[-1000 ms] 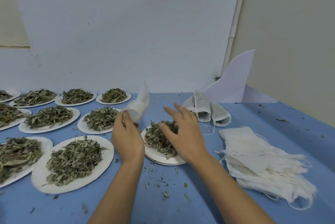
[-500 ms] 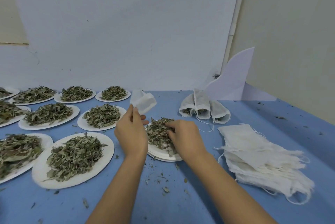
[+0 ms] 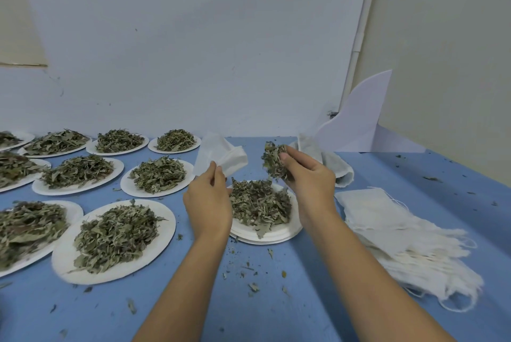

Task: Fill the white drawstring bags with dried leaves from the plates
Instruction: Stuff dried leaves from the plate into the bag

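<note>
1 clump of dried leaves [image 3: 273, 160] pinched in my right hand [image 3: 307, 178], left hand [image 3: 208, 200] grips the bag [image 3: 221, 157]; next I need its mouth open.

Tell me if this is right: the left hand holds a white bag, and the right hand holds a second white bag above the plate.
Not quite. The left hand holds a white bag, but the right hand holds a clump of dried leaves above the plate, as the head view shows.

The blue table [image 3: 276, 314] is carrying leaf-laden plates [image 3: 62, 253] left, empty bags [image 3: 401, 231] right, filled bags [image 3: 340, 173] far; leaf crumbs [image 3: 253, 287] are lying near.
</note>
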`<action>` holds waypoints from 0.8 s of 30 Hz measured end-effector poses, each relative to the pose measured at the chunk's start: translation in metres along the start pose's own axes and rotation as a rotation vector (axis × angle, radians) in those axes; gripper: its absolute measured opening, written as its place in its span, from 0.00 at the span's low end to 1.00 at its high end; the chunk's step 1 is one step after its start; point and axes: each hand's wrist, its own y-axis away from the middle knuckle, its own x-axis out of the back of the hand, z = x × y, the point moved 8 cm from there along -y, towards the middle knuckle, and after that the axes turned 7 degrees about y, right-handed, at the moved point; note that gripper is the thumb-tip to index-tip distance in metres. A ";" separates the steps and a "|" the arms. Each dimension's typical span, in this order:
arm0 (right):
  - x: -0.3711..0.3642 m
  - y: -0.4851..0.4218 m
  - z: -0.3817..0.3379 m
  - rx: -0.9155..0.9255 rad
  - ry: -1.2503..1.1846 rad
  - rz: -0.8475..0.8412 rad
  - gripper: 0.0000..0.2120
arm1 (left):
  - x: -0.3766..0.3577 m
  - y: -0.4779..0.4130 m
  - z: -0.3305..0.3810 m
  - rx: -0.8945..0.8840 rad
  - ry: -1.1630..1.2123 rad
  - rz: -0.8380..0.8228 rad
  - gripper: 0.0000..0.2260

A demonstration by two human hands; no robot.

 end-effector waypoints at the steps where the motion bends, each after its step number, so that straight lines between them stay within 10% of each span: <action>1: -0.002 0.000 0.001 -0.034 -0.061 -0.025 0.09 | -0.002 0.001 0.001 -0.002 -0.011 -0.010 0.16; 10: -0.034 0.009 0.005 -0.049 -0.090 -0.381 0.08 | -0.009 0.007 0.023 -0.110 -0.069 -0.049 0.20; 24: -0.024 0.007 0.002 0.143 0.267 -0.266 0.07 | -0.017 0.010 0.023 -0.002 0.166 -0.128 0.05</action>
